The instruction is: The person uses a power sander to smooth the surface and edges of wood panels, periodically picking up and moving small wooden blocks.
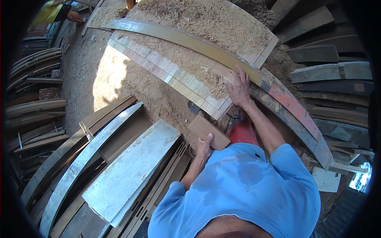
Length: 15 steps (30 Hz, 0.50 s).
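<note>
While the right hand (238,88) presses flat on the plank (222,55) at one o'clock, left hand (203,147) pinching the block (208,132) should stay steady.

**Packages, labels, signs, screens: none confirmed**

Checked whole head view. No package, sign or screen is visible among the planks, boards and sawdust. One doubtful item: a small red and white rectangular object (55,73) at the left, lying among the stacked curved strips, too small to tell whether it is a label or a box. A bright patch at the lower right rim is too blurred to identify.
</note>
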### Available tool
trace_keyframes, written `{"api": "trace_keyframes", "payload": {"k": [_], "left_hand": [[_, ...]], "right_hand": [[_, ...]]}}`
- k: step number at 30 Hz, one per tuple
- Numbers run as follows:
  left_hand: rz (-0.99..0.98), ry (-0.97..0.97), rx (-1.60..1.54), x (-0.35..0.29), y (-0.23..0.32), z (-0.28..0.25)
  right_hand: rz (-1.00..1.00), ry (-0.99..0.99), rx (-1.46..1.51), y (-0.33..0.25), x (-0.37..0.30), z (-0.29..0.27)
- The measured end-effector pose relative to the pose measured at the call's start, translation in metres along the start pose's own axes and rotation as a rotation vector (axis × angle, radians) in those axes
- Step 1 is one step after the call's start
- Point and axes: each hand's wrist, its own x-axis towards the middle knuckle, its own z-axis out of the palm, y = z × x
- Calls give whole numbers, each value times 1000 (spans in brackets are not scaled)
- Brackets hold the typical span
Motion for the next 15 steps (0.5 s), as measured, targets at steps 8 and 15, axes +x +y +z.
{"api": "trace_keyframes", "payload": {"k": [8, 15], "left_hand": [[252, -100, 422, 1, 89, 50], [222, -555, 894, 6, 55, 195]], "right_hand": [[245, -615, 766, -16, -122, -37], [658, -172, 974, 42, -193, -59]]}}
